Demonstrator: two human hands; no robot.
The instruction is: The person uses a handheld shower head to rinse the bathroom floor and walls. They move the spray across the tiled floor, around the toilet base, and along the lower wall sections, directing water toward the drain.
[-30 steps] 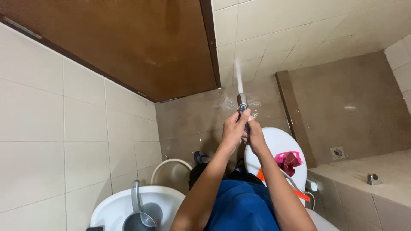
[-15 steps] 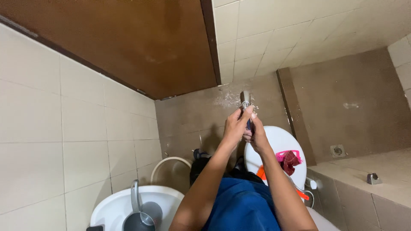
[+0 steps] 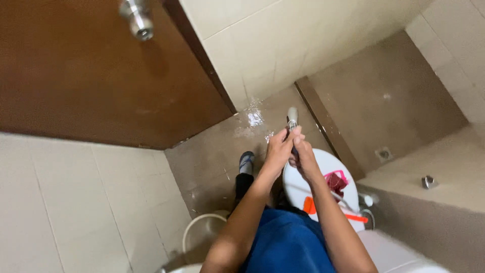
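My arms: both bare, stretched forward and converging. My left hand: grip closed, fingers curled, thumb pointing up and forward. My right hand: grip closed, pressed against the left, knuckles outward. Wrists: nearly straight, the two hands touching.

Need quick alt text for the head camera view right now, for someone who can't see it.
Both hands, left hand and right hand, grip a metal spray nozzle pointed at the wet brown floor by the wooden door. Below them sits a closed white toilet lid bearing a pink-and-red item.
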